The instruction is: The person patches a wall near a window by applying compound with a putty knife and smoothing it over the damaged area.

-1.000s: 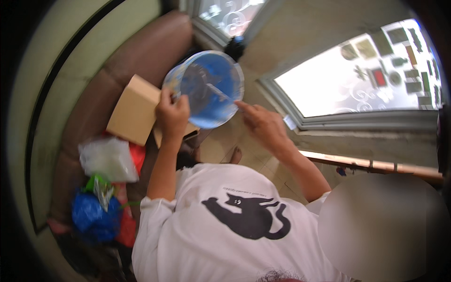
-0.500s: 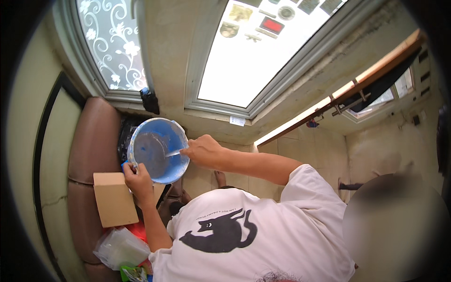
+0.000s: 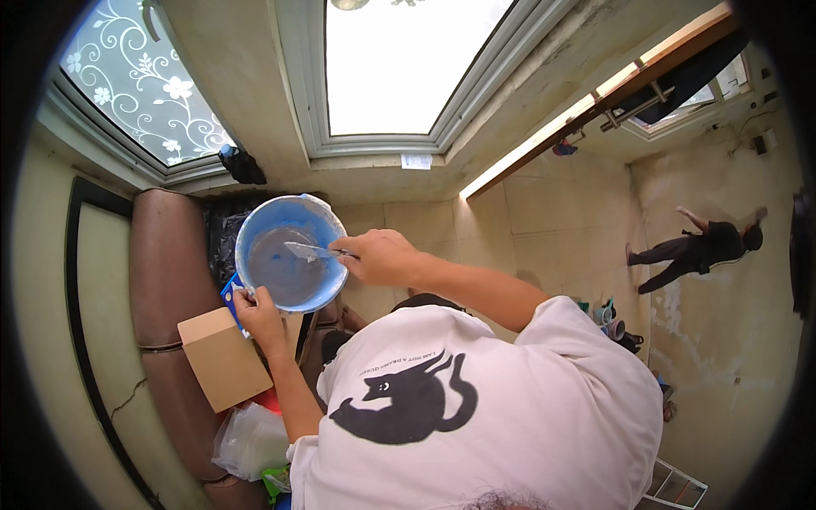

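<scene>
A blue bucket [image 3: 334,223] with a pale, smeared rim stands or hangs just ahead of me, tilted so its inside shows. Smooth grey paste [image 3: 285,276] covers its bottom. My right hand [image 3: 381,257] is closed around the handle of a putty knife [image 3: 308,250], whose blade reaches over the bucket's opening with some paste on it. At the near left of the rim, my left hand [image 3: 260,316] is closed, gripping the bucket's edge. Beside that hand lies a flat blue item [image 3: 229,291], partly hidden.
A brown padded sofa [image 3: 170,263] runs along the left wall. A cardboard box [image 3: 223,361] and a clear plastic bag [image 3: 253,442] lie on it. Black plastic [image 3: 225,234] is behind the bucket. Another person [image 3: 705,248] stands far right, and windows line the wall ahead.
The putty knife's blade shows more fully and points farther left over the paste. My view has shifted, bringing the other person into sight at right. Both hands keep their grips.
</scene>
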A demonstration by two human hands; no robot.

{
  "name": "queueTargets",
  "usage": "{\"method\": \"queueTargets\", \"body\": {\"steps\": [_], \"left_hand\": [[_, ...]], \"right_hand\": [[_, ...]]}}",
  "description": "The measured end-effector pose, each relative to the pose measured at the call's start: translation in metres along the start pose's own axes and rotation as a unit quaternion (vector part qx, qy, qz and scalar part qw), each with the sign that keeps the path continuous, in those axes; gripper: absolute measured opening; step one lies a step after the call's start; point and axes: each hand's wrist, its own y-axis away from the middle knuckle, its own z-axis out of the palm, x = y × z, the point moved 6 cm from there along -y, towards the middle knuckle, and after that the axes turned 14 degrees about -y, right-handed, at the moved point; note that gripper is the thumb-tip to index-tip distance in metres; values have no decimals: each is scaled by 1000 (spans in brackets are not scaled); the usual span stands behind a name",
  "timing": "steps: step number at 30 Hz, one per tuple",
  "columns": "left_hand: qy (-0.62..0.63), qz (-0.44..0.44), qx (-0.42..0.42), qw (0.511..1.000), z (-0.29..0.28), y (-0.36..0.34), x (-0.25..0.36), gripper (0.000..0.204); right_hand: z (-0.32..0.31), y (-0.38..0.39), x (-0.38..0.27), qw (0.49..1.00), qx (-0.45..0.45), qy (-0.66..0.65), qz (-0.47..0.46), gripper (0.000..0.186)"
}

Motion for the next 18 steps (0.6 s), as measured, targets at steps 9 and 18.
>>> {"method": "queueTargets", "body": {"steps": [9,18], "left_hand": [[-71,-31,-107,991,57,39,-19,20],[-67,-30,-168,983,148,95,-13,19]], "right_hand": [[6,33,95,936,15,-326,134,35],[-20,77,188,883,40,-438,167,34]]}}
